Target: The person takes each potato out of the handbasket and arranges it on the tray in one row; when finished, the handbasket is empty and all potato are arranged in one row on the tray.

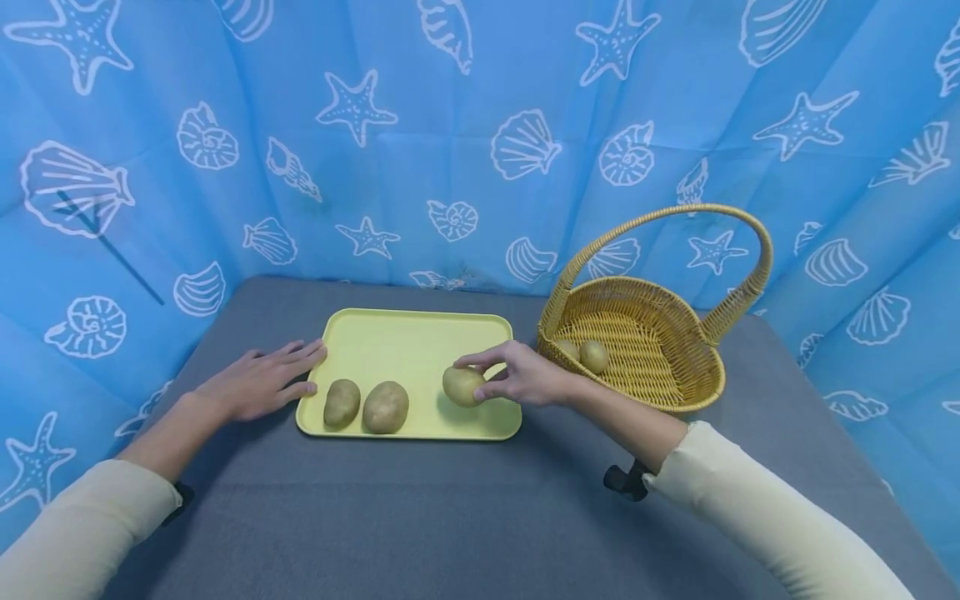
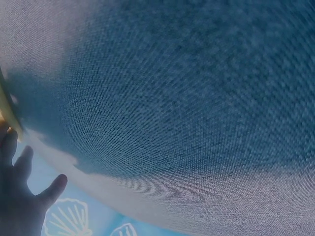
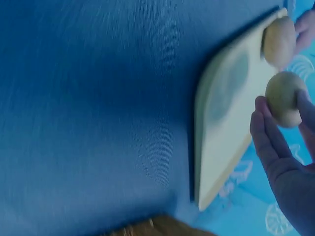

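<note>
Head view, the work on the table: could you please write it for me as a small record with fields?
Right hand: pinches a potato above the tray's right part
Left hand: at the tray's left edge
Tray: yellow, two potatoes on its left part
Basket: wicker, right of the tray, two potatoes visible inside
Table: grey covering
Background: blue curtain, white sea-shell prints

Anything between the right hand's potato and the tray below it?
Nothing visible: the potato in the right hand is over a bare part of the tray; the nearest other potato lies left of it.
</note>
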